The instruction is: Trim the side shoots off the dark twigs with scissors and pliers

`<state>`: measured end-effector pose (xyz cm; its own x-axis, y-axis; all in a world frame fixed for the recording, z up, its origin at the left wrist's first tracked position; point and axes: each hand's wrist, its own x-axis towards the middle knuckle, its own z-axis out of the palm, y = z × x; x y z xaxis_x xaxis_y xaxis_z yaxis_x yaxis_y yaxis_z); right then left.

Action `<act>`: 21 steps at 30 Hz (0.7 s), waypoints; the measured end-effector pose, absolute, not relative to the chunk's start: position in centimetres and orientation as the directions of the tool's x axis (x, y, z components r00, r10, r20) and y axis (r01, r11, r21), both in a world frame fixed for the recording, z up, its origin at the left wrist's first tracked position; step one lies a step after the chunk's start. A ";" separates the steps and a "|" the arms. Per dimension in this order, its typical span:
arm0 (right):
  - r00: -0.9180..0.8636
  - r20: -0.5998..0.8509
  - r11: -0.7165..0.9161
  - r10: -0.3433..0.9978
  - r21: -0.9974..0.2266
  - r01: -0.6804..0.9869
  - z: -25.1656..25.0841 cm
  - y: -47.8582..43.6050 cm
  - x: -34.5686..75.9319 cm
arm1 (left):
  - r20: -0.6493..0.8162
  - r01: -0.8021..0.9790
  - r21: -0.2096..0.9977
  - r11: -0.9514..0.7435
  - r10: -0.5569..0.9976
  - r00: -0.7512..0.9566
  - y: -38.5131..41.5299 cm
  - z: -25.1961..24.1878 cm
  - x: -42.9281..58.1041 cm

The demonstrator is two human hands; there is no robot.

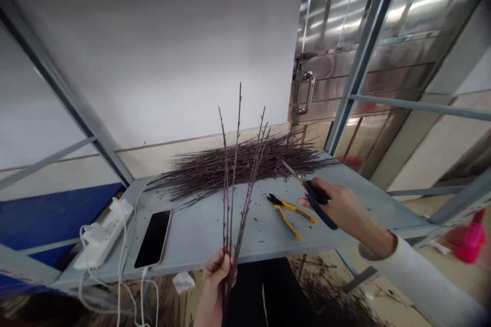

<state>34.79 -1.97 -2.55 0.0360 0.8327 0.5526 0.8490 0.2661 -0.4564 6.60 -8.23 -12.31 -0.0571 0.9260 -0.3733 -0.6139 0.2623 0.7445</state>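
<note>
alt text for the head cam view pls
First-person view: the left hand holds up a few thin bare twigs while the right hand holds dark-handled scissors over a grey metal shelf. On the shelf lie a heap of twigs, yellow-handled pliers, a smartphone and a white power strip.

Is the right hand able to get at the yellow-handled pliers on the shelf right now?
Probably yes: the right hand hovers just beside the yellow-handled pliers, nothing between them, though its scissors would need setting down.
</note>
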 end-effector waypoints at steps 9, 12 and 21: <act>-0.077 0.460 0.285 0.885 -0.403 0.870 -3.1 -2.2 34.6 | -0.356 -0.571 0.801 0.182 0.911 -0.209 -7.6 -12.6 5.9; -0.105 0.430 0.286 0.896 -0.380 0.880 -2.6 -2.2 34.6 | -0.335 -0.522 0.841 0.143 0.895 -0.295 -7.7 -12.2 5.5; -0.291 0.385 0.398 0.876 -0.232 0.888 -1.0 -2.2 32.9 | -0.302 -0.432 0.892 0.131 0.885 -0.355 -8.0 -11.9 5.4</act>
